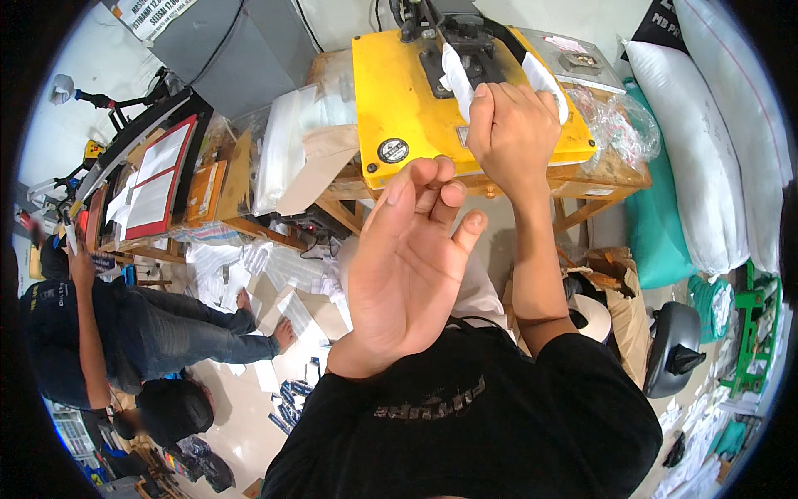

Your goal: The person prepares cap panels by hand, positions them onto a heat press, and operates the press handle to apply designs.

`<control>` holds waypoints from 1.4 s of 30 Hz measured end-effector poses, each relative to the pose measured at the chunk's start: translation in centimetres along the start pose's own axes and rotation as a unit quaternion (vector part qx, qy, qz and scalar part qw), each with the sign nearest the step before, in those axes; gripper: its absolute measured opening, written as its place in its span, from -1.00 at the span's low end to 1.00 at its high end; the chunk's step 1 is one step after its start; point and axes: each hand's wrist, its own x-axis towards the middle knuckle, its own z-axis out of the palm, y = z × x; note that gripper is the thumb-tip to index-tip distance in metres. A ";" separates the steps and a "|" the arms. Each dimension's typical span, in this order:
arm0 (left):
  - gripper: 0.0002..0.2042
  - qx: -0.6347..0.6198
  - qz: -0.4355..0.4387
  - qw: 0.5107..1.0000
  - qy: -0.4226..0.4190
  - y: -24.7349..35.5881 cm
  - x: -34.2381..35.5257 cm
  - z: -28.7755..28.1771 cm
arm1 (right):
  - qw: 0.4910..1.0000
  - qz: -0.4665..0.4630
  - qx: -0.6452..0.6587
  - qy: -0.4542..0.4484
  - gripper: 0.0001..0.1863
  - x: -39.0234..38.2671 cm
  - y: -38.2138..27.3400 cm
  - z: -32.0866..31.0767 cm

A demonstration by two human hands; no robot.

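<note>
My right hand [515, 131] is closed in a fist over the near edge of a yellow press-like machine [407, 108]. White material [545, 83] shows on both sides of the fist; whether it is a cloth strip or a wrapped handle is unclear. Behind it rises the machine's black metal mechanism [467, 46]. My left hand [407, 266] is raised in front of my chest, palm showing, with loosely bent fingers apart and nothing in them. It overlaps the machine's front edge in the picture, and I cannot tell whether it touches it.
The machine stands on a wooden table [619, 176] with clear plastic wrap [623, 125]. At left, a co-worker [141, 333] sits barefoot by papers on the floor. Another table holds a red-framed board [158, 183]. White sacks [690, 141], a cardboard box [628, 308] and a black seat [673, 349] are at right.
</note>
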 end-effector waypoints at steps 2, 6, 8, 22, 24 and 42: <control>-0.78 -0.030 0.010 0.996 -0.080 -0.4 0.1 -0.7 | 1.000 -0.003 0.004 0.012 -0.70 0.1 -0.1 0.0; -0.76 -0.010 0.033 0.975 -0.218 -0.2 -0.3 1.1 | 1.000 -0.007 -0.001 0.002 -0.69 -0.1 0.1 0.1; -0.75 -0.003 0.036 0.972 -0.234 -0.2 -1.2 2.6 | 1.000 0.004 0.004 -0.010 -0.68 -0.2 0.0 0.2; -0.65 0.005 0.016 0.968 -0.251 0.2 -3.0 5.4 | 1.000 -0.003 0.002 0.024 -0.67 -0.2 0.3 0.6; -0.64 0.007 0.015 0.970 -0.244 0.4 -3.1 5.5 | 1.000 -0.001 -0.001 0.023 -0.67 -0.3 0.3 0.5; -0.56 -0.015 -0.004 1.000 0.017 1.3 -1.2 -0.5 | 0.999 0.021 -0.020 -0.034 -0.68 0.0 -0.4 -0.4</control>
